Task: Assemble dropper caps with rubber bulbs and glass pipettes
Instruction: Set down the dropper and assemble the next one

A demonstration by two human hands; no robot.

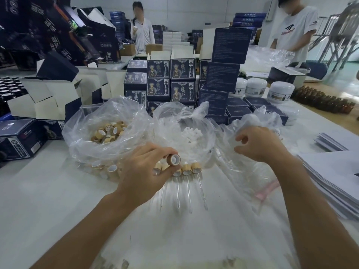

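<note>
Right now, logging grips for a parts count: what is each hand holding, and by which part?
The left hand pinches one bamboo cap by its side wall. The right hand grips the clear plastic bag at its bunched top.

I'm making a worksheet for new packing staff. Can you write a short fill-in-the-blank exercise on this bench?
1. The left hand pinches one bamboo-look dropper cap between thumb and ____.
2. The right hand reaches into a clear plastic ____.
3. The finished droppers with glass pipettes lie on the white ____.

Missing words: fingers; bag; table
</note>
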